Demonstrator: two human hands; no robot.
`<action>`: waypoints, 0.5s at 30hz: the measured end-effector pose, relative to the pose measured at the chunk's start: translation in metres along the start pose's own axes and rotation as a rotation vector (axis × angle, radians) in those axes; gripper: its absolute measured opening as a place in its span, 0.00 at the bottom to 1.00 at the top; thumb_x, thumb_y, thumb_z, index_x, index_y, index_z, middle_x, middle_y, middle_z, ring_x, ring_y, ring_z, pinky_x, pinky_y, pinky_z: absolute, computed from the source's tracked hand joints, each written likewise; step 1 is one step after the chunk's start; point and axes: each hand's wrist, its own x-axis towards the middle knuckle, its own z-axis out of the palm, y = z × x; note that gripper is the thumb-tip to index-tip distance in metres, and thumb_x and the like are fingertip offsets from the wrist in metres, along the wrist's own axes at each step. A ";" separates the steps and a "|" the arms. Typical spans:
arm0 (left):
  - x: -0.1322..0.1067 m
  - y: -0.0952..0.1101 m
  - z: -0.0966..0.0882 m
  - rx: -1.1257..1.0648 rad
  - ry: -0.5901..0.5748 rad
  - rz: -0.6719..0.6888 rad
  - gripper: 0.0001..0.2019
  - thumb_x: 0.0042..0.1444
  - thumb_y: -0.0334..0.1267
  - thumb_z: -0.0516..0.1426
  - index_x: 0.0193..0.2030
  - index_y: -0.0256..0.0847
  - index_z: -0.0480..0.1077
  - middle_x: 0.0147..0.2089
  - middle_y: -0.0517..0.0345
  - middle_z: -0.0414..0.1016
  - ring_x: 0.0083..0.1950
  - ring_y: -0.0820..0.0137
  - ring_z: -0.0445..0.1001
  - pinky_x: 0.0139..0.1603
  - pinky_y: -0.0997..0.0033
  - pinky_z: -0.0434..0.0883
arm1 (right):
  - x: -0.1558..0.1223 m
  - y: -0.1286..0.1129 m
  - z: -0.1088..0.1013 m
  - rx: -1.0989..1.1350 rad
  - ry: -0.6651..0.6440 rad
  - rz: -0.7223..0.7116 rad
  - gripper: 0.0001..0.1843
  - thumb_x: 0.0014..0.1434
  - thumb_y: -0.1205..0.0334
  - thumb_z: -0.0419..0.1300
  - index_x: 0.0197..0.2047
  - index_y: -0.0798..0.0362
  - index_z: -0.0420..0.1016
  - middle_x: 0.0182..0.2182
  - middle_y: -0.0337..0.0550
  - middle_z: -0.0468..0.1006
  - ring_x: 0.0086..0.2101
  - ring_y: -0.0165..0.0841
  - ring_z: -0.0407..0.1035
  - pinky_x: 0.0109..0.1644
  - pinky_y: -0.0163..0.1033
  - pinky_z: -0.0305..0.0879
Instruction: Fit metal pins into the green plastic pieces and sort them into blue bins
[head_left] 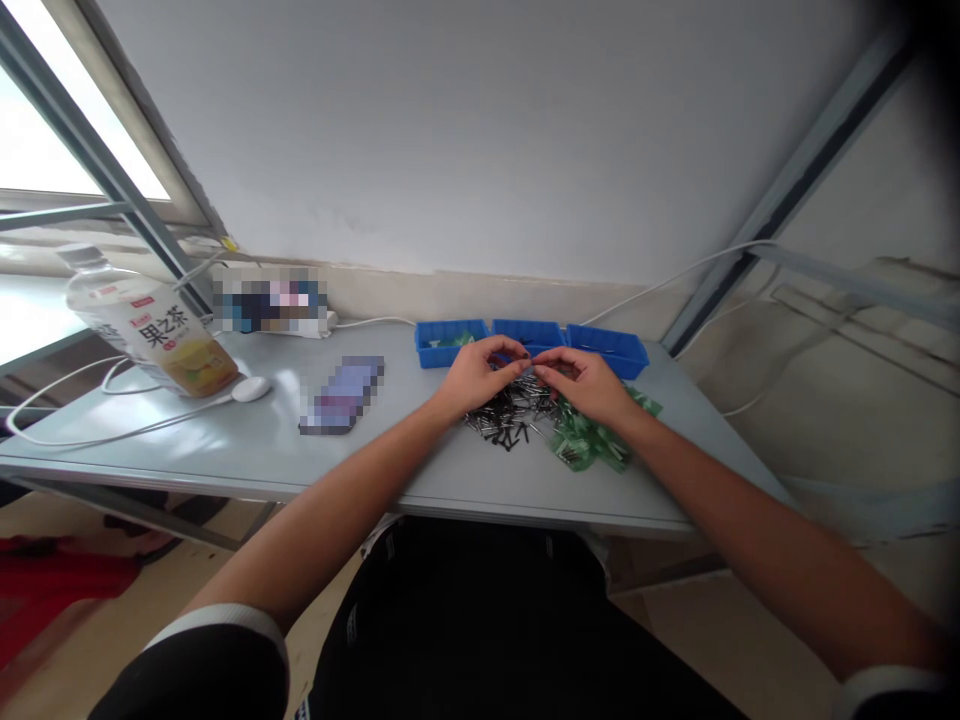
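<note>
My left hand [480, 378] and my right hand [589, 382] meet fingertip to fingertip above a pile of dark and silvery screws [506, 410]. Both are closed in a pinch; whatever lies between the fingertips is too small to make out. Under and beside my right hand lie green plastic bags [589, 440], crumpled, with small metal pieces showing in them. Just behind the hands stand three blue bins in a row: the left bin [431, 357] has something green inside, the middle bin [529, 328] is partly covered by my hands, and the right bin [626, 352] shows little of its contents.
On the left of the grey table [427, 488] stand a tilted drink bottle [150, 330], a white round charger [251, 389] with a looping cable, and a phone [343, 395]. A blurred-out box [270, 300] sits by the wall. Metal frame posts [712, 275] rise at both sides.
</note>
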 end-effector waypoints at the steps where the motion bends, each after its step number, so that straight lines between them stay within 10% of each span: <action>1: 0.000 0.000 0.000 0.001 -0.008 0.001 0.11 0.62 0.45 0.66 0.44 0.40 0.80 0.47 0.52 0.84 0.48 0.65 0.81 0.54 0.61 0.77 | 0.000 0.001 0.000 0.003 -0.001 0.003 0.23 0.60 0.41 0.70 0.47 0.51 0.84 0.38 0.47 0.85 0.31 0.36 0.76 0.32 0.41 0.77; 15: 0.001 -0.007 -0.001 -0.010 -0.065 0.031 0.14 0.60 0.49 0.69 0.44 0.41 0.82 0.50 0.49 0.82 0.50 0.64 0.80 0.52 0.62 0.76 | 0.002 0.006 -0.003 -0.002 -0.058 0.007 0.22 0.58 0.40 0.72 0.44 0.51 0.84 0.35 0.44 0.84 0.27 0.34 0.74 0.33 0.42 0.76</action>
